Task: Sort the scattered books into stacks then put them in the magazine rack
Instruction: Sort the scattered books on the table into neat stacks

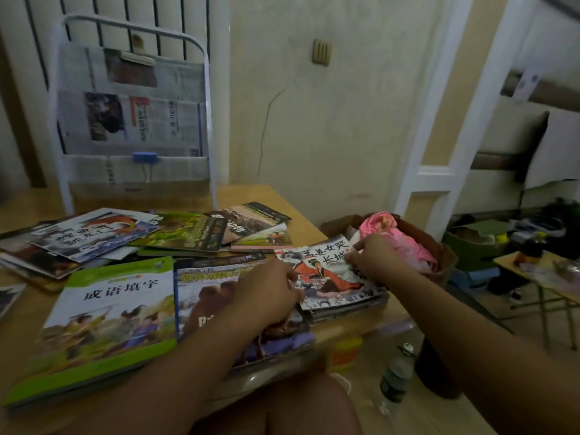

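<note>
Green book (103, 318): flat on the near left of the table (309, 237), on a stack.
Blue book (219, 309): just right of green book, under left hand (266, 296).
Left hand: fingers curled, pinching left edge of small red-picture book (329, 274).
Right hand (373, 255): fingers curled, pinching its far right corner.
Loose books (141, 237): behind green book, not sorted yet.
Magazine rack (131, 120): far behind green book, holding newspapers only; no books in yet.

2 bare forearms, left hand (266, 296), right hand (376, 257), no sleeves, bare knee.
</note>
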